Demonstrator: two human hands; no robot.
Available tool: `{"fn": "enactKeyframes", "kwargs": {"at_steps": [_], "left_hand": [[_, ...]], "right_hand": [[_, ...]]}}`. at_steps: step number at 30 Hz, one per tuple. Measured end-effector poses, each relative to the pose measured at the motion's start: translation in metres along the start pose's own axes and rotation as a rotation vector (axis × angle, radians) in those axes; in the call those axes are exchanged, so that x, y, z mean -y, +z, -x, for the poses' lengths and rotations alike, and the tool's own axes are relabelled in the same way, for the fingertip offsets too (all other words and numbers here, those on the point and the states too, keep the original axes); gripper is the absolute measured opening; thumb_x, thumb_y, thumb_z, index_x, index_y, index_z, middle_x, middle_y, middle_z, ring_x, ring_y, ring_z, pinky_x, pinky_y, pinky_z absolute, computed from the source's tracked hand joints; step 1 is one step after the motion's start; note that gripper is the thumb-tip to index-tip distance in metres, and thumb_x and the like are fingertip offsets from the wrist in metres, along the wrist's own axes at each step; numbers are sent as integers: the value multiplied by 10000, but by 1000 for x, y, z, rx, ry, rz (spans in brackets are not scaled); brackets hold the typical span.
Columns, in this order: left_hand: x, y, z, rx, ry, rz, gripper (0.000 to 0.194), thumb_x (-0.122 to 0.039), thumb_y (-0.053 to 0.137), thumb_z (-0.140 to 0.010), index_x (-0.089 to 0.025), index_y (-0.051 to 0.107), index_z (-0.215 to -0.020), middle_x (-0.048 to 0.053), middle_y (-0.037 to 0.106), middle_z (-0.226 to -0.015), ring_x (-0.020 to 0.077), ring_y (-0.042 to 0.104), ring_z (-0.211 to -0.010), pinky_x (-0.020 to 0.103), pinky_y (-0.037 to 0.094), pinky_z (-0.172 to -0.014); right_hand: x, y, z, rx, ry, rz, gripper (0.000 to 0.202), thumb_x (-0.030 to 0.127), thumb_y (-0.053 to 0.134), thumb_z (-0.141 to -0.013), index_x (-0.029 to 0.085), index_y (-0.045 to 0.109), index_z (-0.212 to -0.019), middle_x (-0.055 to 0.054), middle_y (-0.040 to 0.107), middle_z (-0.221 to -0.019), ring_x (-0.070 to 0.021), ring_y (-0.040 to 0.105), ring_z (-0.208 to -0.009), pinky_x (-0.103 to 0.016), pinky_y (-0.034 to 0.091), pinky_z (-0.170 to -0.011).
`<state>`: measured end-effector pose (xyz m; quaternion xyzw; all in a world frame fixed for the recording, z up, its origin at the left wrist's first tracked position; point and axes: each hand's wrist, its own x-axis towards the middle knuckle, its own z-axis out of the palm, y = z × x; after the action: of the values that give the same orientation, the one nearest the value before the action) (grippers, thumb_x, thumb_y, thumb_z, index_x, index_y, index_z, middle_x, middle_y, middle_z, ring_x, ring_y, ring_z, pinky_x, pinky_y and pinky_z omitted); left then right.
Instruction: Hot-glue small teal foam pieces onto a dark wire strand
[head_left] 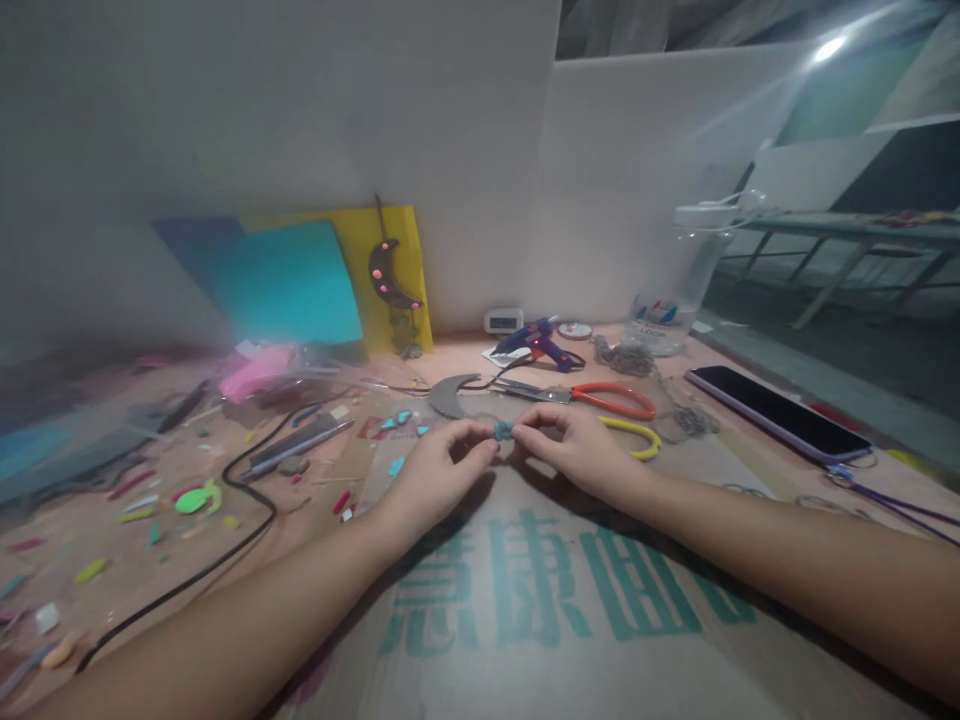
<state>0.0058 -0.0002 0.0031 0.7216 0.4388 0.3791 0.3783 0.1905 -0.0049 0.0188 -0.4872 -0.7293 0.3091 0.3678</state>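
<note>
- A small teal piece (503, 430) sits between the two hands, just above the brown board (555, 670) with teal lettering; it is too blurred to make out its exact shape.
- The left hand (442, 465) pinches the piece's left side between thumb and fingertips, the grip narrow.
- The right hand (581, 450) has its thumb and fingers brought together at the piece's right side, also in a narrow pinch.
- Just beyond the hands lie a grey crescent (448, 398) and scissors (615, 398) with orange handles; a yellow handle (639, 437) shows beside the right hand.
- More teal bits (402, 417) lie near the left hand.
- Further back are a purple glue gun (534, 343), a white display (503, 321) and a clear bottle (664, 290).
- A phone (780, 410) lies at the right.
- On the left, a black cord (255, 541) runs among colourful scraps (91, 571).
- A dark crescent ornament (385, 279) with pink dots hangs before a yellow sheet (421, 290).
</note>
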Motion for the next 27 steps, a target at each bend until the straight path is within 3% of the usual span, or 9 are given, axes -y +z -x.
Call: {"fn": "enactKeyframes", "kwargs": {"at_steps": [8, 14, 16, 21, 25, 27], "left_hand": [[-1, -2, 2, -39, 3, -29, 201, -349, 535, -853, -170, 622, -819, 11, 655, -798, 160, 591, -761, 248, 437, -697], [0, -3, 2, -134, -42, 64, 182, -325, 500, -872, -187, 530, -756, -15, 583, -713, 139, 554, -702, 235, 418, -659], [1, -3, 2, -121, -38, 46, 192, -323, 490, -879, -190, 521, -744, -14, 582, -703, 142, 550, -709, 239, 414, -672], [2, -1, 1, -132, -38, 83, 184, -323, 499, -865, -187, 511, -744, -19, 556, -691, 148, 567, -710, 245, 416, -668], [5, 0, 0, -108, -53, 167, 188, -342, 500, -865, -179, 517, -770, -9, 582, -718, 155, 596, -713, 262, 445, -689], [8, 1, 1, -99, -64, 201, 201, -364, 492, -879, -180, 519, -803, 0, 607, -740, 165, 616, -738, 280, 458, -719]], "right_hand": [[-3, 0, 2, 25, -95, 31, 167, 293, 552, -866, 175, 651, -800, -17, 706, -767, -154, 648, -727, -255, 477, -679], [0, -20, -5, -198, -231, 188, 125, 243, 510, -891, 184, 620, -876, -28, 681, -848, -156, 628, -819, -270, 465, -758], [-2, -25, -7, -133, -253, 314, 111, 259, 561, -868, 182, 631, -905, -44, 682, -891, -175, 622, -848, -288, 461, -766], [-17, -20, -5, 100, -318, 634, 404, 438, 692, -783, 155, 628, -1064, -110, 639, -1016, -255, 570, -957, -369, 441, -816], [-32, -16, -9, 80, -360, 675, 92, 235, 596, -874, 160, 639, -843, -70, 628, -855, -206, 558, -869, -321, 421, -789], [-37, -14, -11, 38, -382, 665, 73, 152, 576, -872, 156, 624, -817, -58, 621, -820, -187, 552, -820, -300, 413, -758]]}}
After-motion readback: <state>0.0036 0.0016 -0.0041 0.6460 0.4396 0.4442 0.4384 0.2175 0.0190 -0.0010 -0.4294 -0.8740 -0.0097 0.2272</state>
